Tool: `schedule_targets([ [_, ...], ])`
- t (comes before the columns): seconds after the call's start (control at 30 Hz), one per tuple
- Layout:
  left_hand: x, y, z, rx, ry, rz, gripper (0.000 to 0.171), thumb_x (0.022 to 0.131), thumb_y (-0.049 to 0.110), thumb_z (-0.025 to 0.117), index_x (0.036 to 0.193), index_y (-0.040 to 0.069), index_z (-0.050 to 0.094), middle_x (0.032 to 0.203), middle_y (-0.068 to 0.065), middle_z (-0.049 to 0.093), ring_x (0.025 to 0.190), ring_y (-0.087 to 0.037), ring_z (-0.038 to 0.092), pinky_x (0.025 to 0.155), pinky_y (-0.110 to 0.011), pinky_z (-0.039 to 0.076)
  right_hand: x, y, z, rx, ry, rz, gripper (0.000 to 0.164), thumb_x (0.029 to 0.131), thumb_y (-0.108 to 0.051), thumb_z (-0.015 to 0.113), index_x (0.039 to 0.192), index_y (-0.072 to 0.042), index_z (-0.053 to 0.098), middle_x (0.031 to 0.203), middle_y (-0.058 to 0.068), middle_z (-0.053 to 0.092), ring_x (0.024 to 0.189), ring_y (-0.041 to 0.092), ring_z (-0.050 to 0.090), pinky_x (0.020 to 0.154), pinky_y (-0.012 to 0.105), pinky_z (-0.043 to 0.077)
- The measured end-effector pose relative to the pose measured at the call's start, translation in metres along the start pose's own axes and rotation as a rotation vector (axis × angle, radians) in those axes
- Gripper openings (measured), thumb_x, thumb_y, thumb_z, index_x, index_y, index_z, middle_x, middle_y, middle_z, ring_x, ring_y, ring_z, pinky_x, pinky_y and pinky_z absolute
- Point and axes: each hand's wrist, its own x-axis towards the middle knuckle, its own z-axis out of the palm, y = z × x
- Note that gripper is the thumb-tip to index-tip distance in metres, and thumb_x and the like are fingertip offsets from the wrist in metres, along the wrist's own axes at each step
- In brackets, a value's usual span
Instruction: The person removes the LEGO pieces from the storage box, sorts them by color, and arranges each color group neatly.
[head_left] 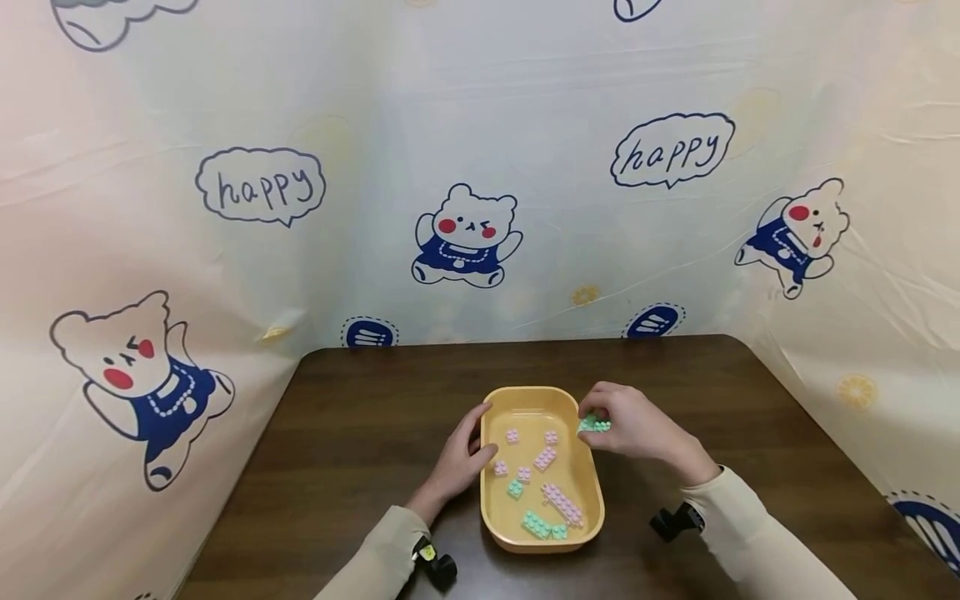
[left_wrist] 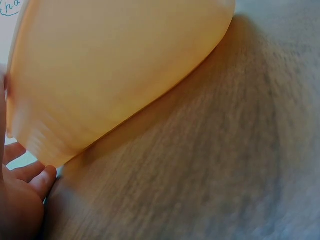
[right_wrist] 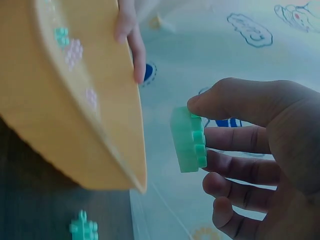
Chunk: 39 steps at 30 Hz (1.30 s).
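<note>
A yellow tray (head_left: 542, 408) stands on the table in the head view, holding several pink toy bricks (head_left: 562, 504) and a few mint-green ones (head_left: 536, 524). My left hand (head_left: 459, 458) holds its left rim, thumb over the edge and fingers along the outer wall; the left wrist view has the hand (left_wrist: 22, 195) low against the tray's side. Just off the right rim, my right hand (head_left: 633, 421) pinches a mint-green toy brick (right_wrist: 187, 142) between thumb and fingers. Another green brick (right_wrist: 84, 229) lies below, outside the tray, in the right wrist view.
The dark wooden table (head_left: 360, 417) extends around the tray on every side. A pale cloth backdrop (head_left: 555, 275) with printed bears and "happy" bubbles rises behind its far edge and on both sides.
</note>
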Motion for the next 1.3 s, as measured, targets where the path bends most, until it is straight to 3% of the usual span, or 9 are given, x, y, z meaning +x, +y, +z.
schedule_targets([
  [0.07, 0.000, 0.000, -0.001, -0.002, 0.009, 0.004, 0.067, 0.089, 0.000, 0.062, 0.149, 0.011, 0.035, 0.153, -0.013, 0.035, 0.135, -0.031, 0.043, 0.106, -0.046, 0.043, -0.002, 0.005, -0.001, -0.008, 0.006, 0.019, 0.021, 0.078, -0.026, 0.080, 0.092, -0.015, 0.071, 0.090, -0.005, 0.061, 0.074, 0.011, 0.056, 0.062, 0.019, 0.049],
  [0.3, -0.006, 0.038, -0.007, -0.007, -0.046, -0.033, 0.065, 0.091, -0.002, 0.059, 0.149, -0.002, 0.031, 0.153, -0.024, 0.031, 0.137, -0.040, 0.039, 0.107, -0.050, 0.040, -0.011, 0.024, -0.001, -0.014, -0.002, 0.088, 0.022, 0.077, -0.025, 0.080, 0.091, -0.012, 0.071, 0.088, -0.001, 0.061, 0.071, 0.010, 0.053, 0.058, 0.020, 0.047],
  [0.4, -0.006, 0.040, -0.007, -0.010, -0.045, -0.031, 0.065, 0.091, -0.002, 0.059, 0.149, -0.002, 0.031, 0.153, -0.024, 0.031, 0.136, -0.040, 0.040, 0.107, -0.051, 0.040, -0.015, 0.030, 0.002, -0.031, 0.001, 0.101, 0.021, 0.077, -0.025, 0.081, 0.090, -0.012, 0.070, 0.086, -0.001, 0.061, 0.068, 0.008, 0.051, 0.057, 0.020, 0.045],
  [0.6, -0.005, 0.029, -0.005, -0.022, -0.070, -0.034, 0.066, 0.092, -0.001, 0.058, 0.151, -0.001, 0.028, 0.155, -0.025, 0.028, 0.137, -0.040, 0.039, 0.107, -0.052, 0.040, -0.024, 0.039, 0.020, -0.104, 0.014, 0.153, 0.018, 0.074, -0.025, 0.080, 0.084, -0.013, 0.069, 0.083, -0.002, 0.061, 0.067, 0.008, 0.051, 0.057, 0.023, 0.045],
  [0.8, -0.002, 0.005, -0.001, -0.007, -0.014, -0.020, 0.067, 0.091, -0.001, 0.060, 0.151, 0.007, 0.031, 0.155, -0.018, 0.030, 0.137, -0.037, 0.039, 0.107, -0.051, 0.039, -0.027, 0.037, 0.038, -0.107, 0.025, 0.287, 0.018, 0.072, -0.027, 0.079, 0.080, -0.015, 0.069, 0.080, -0.001, 0.059, 0.065, 0.013, 0.051, 0.054, 0.031, 0.045],
  [1.0, -0.001, 0.002, -0.002, -0.009, 0.005, -0.007, 0.066, 0.090, 0.002, 0.062, 0.150, 0.011, 0.035, 0.154, -0.014, 0.034, 0.136, -0.033, 0.042, 0.106, -0.047, 0.042, -0.026, 0.036, 0.051, -0.177, 0.026, 0.408, 0.021, 0.072, -0.034, 0.077, 0.082, -0.017, 0.069, 0.081, -0.001, 0.058, 0.065, 0.017, 0.054, 0.049, 0.035, 0.045],
  [1.3, -0.004, 0.003, -0.001, -0.015, -0.008, 0.019, 0.066, 0.090, 0.002, 0.062, 0.149, 0.006, 0.033, 0.153, -0.021, 0.033, 0.134, -0.038, 0.043, 0.104, -0.050, 0.044, -0.028, 0.034, 0.065, -0.197, 0.016, 0.474, 0.022, 0.074, -0.039, 0.076, 0.082, -0.020, 0.068, 0.079, -0.001, 0.056, 0.064, 0.019, 0.054, 0.048, 0.039, 0.045],
])
